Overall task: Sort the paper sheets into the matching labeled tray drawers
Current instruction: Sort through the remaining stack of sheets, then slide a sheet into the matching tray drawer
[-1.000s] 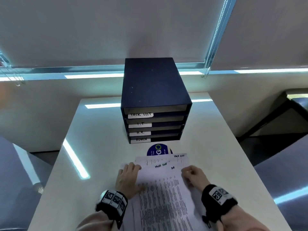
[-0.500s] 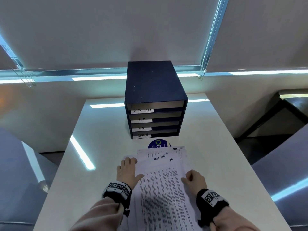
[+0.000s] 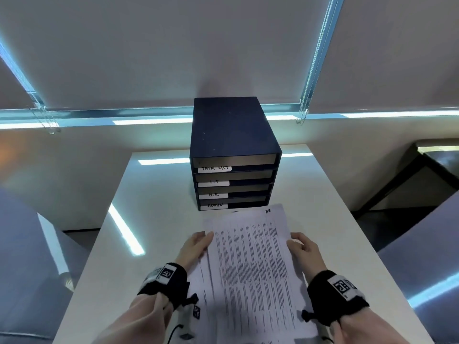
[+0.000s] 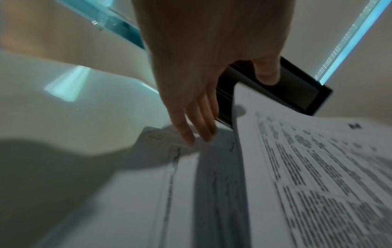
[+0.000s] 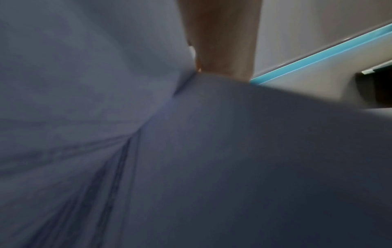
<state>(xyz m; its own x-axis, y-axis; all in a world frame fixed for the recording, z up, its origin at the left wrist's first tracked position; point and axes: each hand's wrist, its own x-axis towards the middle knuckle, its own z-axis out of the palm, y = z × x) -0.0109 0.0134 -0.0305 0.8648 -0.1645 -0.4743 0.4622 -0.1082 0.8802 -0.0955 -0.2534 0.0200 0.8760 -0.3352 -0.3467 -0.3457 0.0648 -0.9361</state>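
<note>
Paper sheet (marked HR) held edgewise, left hand, right hand.

A pale cream rectangular table with a smooth, reflective top is seen. At its far middle a dark navy box-shaped drawer unit with 4 white-labelled trays is set directly on the surface. Nearer the front edge, white printed paper sheets are spread flat on the tabletop, partly overlapped.
</note>
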